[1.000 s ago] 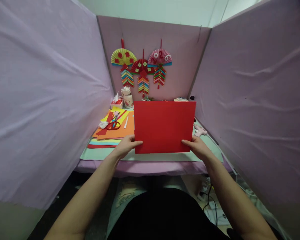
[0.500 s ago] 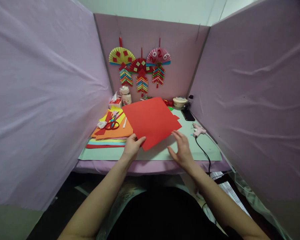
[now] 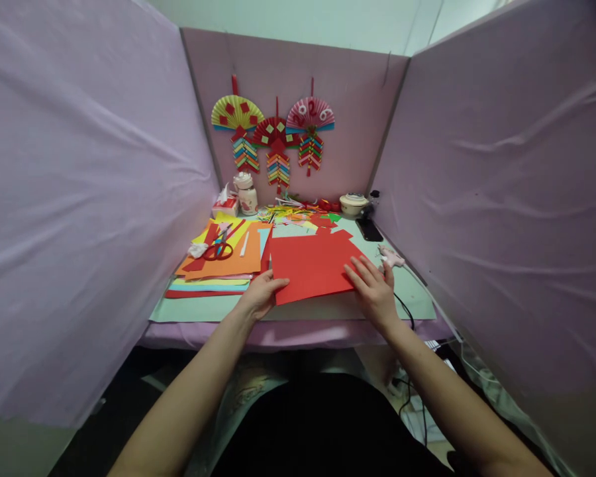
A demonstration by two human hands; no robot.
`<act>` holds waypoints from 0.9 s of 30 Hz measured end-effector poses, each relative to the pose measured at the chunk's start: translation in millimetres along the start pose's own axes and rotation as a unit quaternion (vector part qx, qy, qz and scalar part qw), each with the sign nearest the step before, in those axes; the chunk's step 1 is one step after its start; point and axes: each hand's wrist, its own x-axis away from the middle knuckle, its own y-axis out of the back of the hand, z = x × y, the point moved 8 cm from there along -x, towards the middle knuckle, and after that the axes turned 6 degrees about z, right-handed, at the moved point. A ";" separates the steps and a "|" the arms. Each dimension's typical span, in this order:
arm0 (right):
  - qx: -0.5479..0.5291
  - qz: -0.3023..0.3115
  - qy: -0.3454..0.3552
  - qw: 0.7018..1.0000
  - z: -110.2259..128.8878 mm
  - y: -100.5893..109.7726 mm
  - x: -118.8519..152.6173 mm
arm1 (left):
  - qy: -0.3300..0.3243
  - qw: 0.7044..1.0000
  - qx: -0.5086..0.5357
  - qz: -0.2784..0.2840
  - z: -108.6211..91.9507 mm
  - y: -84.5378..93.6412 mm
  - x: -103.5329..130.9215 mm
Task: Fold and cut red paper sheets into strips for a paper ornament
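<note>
A sheet of red paper (image 3: 312, 268) lies low over the middle of the table, its near edge toward me. My left hand (image 3: 262, 293) pinches its near left corner, thumb on top and fingers beneath. On the right side, my right hand (image 3: 375, 288) rests with fingers stretched over the sheet's edge. To the left is a stack of coloured paper (image 3: 218, 285) with an orange sheet on top. Red-handled scissors (image 3: 218, 250) and a white stick (image 3: 244, 244) lie on that stack.
A glue gun (image 3: 391, 257) with its cable sits right of my right hand, a black phone (image 3: 369, 230) behind it. Paper scraps (image 3: 298, 213), a tissue box (image 3: 225, 204), a jar (image 3: 247, 195) and a lidded bowl (image 3: 353, 204) line the back. Paper fans (image 3: 310, 112) hang on the rear panel.
The red sheet has come down from a raised, tilted position to lie nearly flat and square to me. My right hand has moved from beside it onto its right edge.
</note>
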 end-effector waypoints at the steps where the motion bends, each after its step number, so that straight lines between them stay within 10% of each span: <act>1: -0.004 0.021 0.017 1.000 0.7 -6.3 2.0 | 0.017 0.999 -0.031 -0.017 5.1 4.5 -1.6; 6: -0.008 0.077 0.014 0.997 -5.0 -39.6 14.1 | -0.116 0.929 -0.330 -0.120 -16.2 19.5 10.0; 10: -0.010 0.092 0.007 0.996 0.3 -52.1 21.1 | -0.266 0.758 -0.592 0.064 -10.8 -32.2 25.0; 12: -0.008 0.098 0.005 0.995 4.1 -54.4 22.4 | -0.271 0.729 -0.621 0.100 3.5 -41.9 22.4; 27: -0.027 0.193 0.027 0.981 1.8 -70.4 28.3 | -0.185 0.807 -0.557 0.067 36.1 -23.9 -11.8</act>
